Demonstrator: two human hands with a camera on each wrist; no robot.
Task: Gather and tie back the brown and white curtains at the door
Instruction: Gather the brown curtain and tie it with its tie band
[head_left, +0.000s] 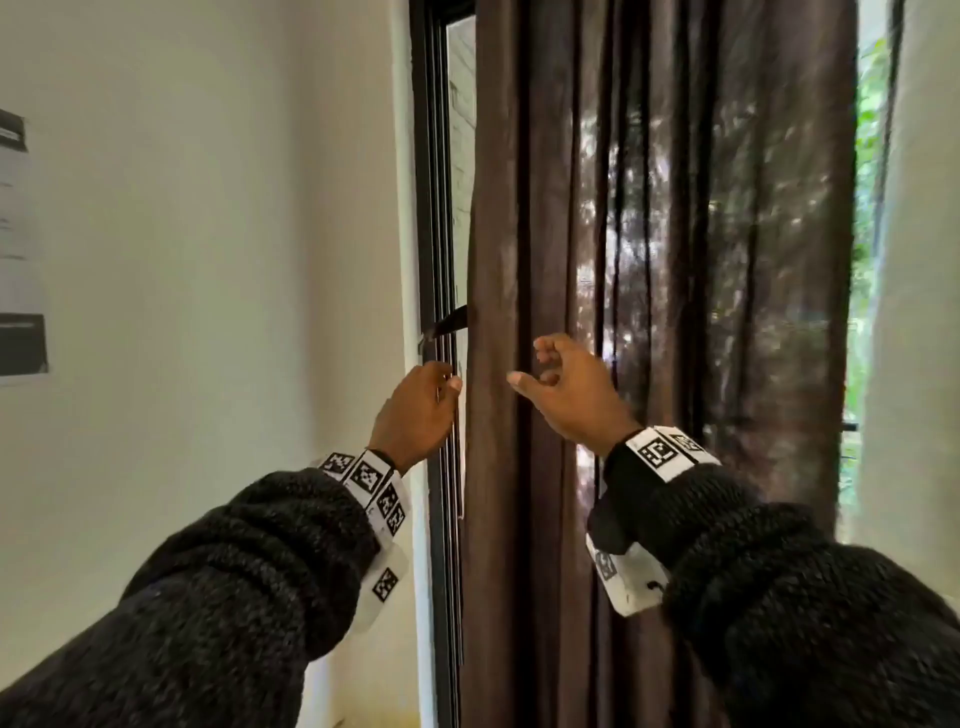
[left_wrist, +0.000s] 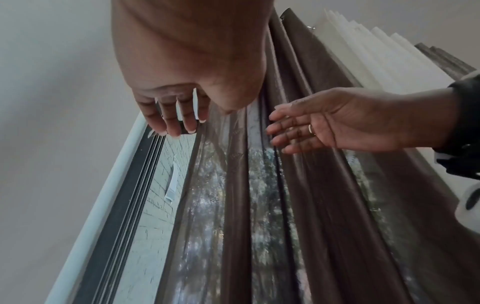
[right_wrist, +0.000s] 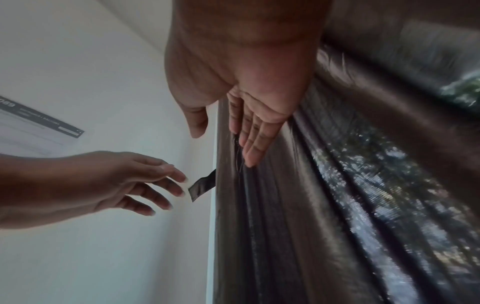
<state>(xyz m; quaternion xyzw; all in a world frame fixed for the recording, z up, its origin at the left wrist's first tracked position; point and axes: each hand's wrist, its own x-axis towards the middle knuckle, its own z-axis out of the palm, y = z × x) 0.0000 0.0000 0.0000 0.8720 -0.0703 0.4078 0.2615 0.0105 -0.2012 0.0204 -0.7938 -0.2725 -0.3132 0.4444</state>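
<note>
Left hand (head_left: 415, 410) loosely curled, empty, tie strap (head_left: 451, 326) just above fingertips | right hand (head_left: 566, 387) spread, empty, fingertips at brown curtain (head_left: 649, 260) folds | fabric looks thin, limp, slippery; bunch folds, then strap

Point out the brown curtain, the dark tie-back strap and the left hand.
brown curtain (head_left: 649, 260), head view, on the gathered folds above the hands.
dark tie-back strap (right_wrist: 203, 184), right wrist view, on the strip's middle, left of the curtain edge.
left hand (head_left: 415, 415), head view, on the back of the hand.
</note>
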